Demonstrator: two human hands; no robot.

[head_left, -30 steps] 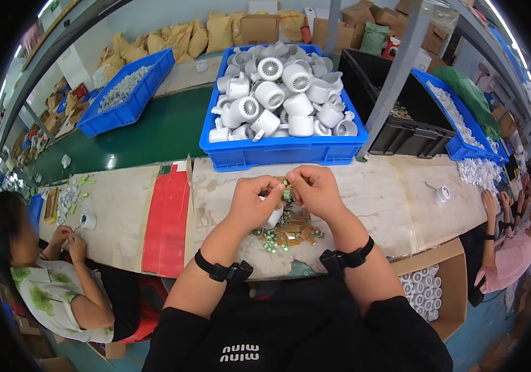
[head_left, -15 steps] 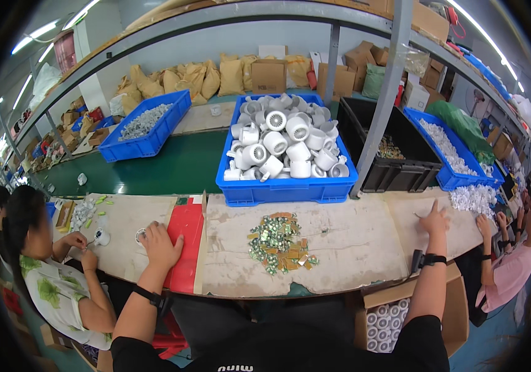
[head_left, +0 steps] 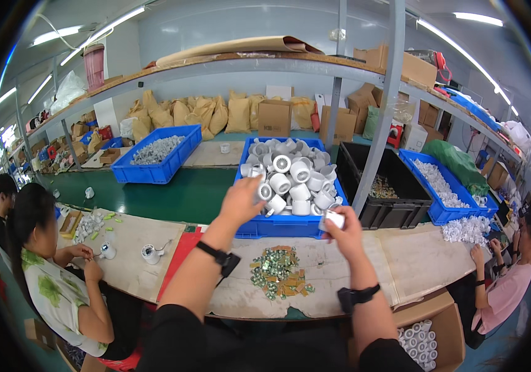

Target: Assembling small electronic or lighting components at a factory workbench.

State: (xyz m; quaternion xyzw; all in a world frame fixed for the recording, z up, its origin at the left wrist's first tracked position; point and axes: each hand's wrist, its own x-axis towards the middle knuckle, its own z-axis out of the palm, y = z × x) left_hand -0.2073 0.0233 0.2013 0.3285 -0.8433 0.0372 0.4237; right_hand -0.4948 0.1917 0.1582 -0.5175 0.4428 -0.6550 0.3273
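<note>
My left hand (head_left: 239,203) reaches over the left front of a blue crate (head_left: 278,229) heaped with white plastic housings (head_left: 299,170), round with slotted ends. Its fingertips are at one of the housings near the front; whether they grip it is partly hidden and blurred. In front of the crate's right corner my right hand (head_left: 346,234) is closed on a small white plastic piece (head_left: 335,218), held between thumb and fingers. Below, between my forearms, a pile of small green and tan circuit boards (head_left: 278,273) lies on the cardboard-covered bench. A white housing with a wire (head_left: 151,253) stands to the left.
A black crate (head_left: 395,211) and a blue crate of white parts (head_left: 445,214) stand right, beyond a metal post (head_left: 380,124). Another blue crate (head_left: 154,173) is at far left. Co-workers sit on both sides. An open carton of housings (head_left: 448,322) is below right.
My left hand has left the white housing on the left and moved to the crate of housings. My right hand has come in from the right with the small white piece. The view has tilted up.
</note>
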